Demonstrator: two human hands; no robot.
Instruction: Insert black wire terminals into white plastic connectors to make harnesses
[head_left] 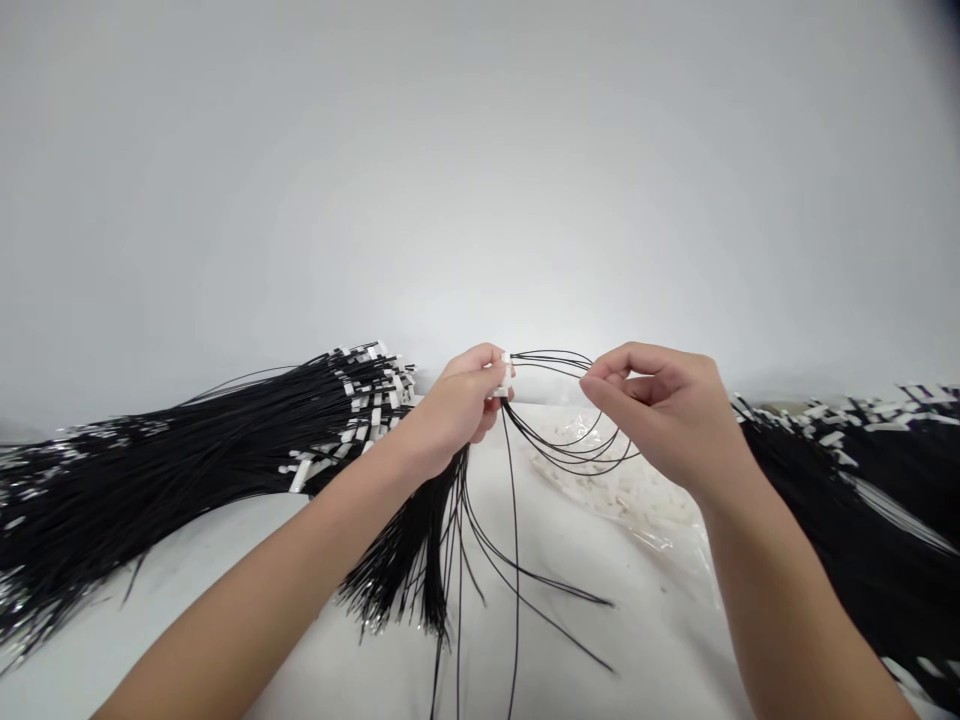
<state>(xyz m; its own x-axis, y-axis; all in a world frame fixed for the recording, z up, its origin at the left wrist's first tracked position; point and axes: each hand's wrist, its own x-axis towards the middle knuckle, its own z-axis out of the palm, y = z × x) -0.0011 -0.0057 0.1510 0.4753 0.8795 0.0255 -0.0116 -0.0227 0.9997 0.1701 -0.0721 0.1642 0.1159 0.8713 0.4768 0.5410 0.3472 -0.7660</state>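
My left hand [457,405] is closed around a small white plastic connector [505,375] and a bunch of thin black wires [420,560] that hang down from the fist. My right hand [660,410] pinches the end of one thin black wire [555,362] just right of the connector. Several black wires loop between the two hands [585,450].
A large bundle of black wires with white connectors [187,450] lies on the white table [225,560] at the left. Another such bundle [862,500] lies at the right. A clear plastic bag of small white parts [637,500] sits under my right hand. A plain grey wall stands behind.
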